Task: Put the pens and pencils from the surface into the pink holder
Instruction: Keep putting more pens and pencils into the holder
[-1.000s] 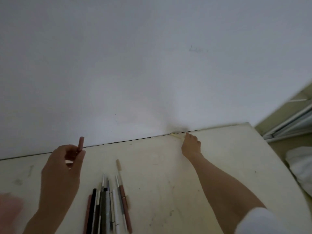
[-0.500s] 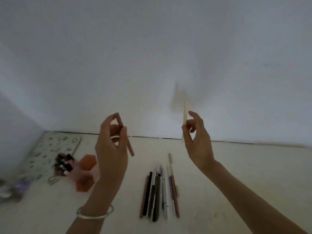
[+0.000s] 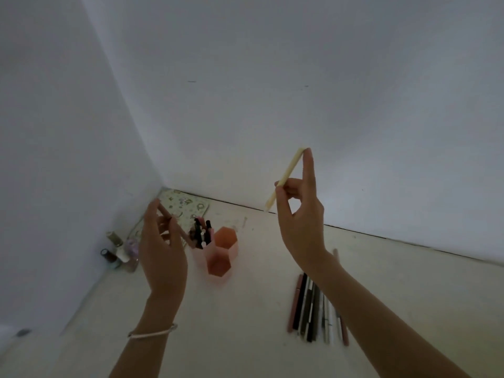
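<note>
Since the earlier frame the right hand (image 3: 302, 222) has been raised, and the cream pencil (image 3: 289, 173) in it has been tipped from upright to a slant. The pink holder (image 3: 218, 264) is now seen between the two forearms instead of at the left.

The cream pencil, slim and matt, is pinched between the thumb and a curled finger. The index finger is held straight, with its tip at the pencil's upper end.

A brownish-pink pencil (image 3: 186, 238) is gripped in the curled fingers of the left hand (image 3: 163, 257). Its lower end is angled down towards the holder and lies just beside the dark pens (image 3: 201, 233) standing there.

The holder is made of translucent plastic in hexagonal tubes. Three are counted: one filled with pens and two with nothing visible in them.

A row of pens and pencils (image 3: 313, 306) is laid side by side on the scuffed cream surface (image 3: 240, 336), partly hidden by the right forearm. Roughly ten are seen, in pink, black, grey, white and brown, but the exact count is lost to blur.

One patterned notebook (image 3: 182, 207) is propped in the corner, and about four small bottles (image 3: 120, 252) are grouped by the plain wall (image 3: 272, 77). One thin pale bracelet (image 3: 152, 333) is worn on the left wrist.
</note>
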A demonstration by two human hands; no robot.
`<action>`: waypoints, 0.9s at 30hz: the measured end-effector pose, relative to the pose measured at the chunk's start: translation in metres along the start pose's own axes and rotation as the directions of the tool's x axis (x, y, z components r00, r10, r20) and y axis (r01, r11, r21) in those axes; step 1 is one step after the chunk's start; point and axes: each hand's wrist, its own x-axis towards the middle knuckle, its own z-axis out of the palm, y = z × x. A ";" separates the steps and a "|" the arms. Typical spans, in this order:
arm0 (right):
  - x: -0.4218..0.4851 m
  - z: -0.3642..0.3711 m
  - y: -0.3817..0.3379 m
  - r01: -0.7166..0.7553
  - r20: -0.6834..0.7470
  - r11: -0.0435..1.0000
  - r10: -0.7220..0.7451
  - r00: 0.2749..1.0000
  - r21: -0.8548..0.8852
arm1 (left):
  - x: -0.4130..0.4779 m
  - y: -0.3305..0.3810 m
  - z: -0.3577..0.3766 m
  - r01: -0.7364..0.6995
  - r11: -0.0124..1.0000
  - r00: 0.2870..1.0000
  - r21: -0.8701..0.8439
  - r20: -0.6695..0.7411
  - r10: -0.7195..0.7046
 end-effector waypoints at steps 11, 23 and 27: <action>-0.011 0.014 0.004 -0.087 -0.024 0.994 0.088 0.996 0.061 | -0.006 -0.013 0.003 0.028 0.988 0.999 -0.151 0.031 -0.024; -0.024 0.030 0.011 -0.154 -0.014 0.984 0.156 0.988 0.086 | -0.036 -0.058 0.012 -0.261 0.942 0.963 0.210 0.118 0.241; -0.033 0.050 0.019 -0.147 0.044 0.987 0.144 0.989 0.069 | -0.027 -0.053 -0.005 -0.047 0.998 0.998 0.045 -0.037 0.049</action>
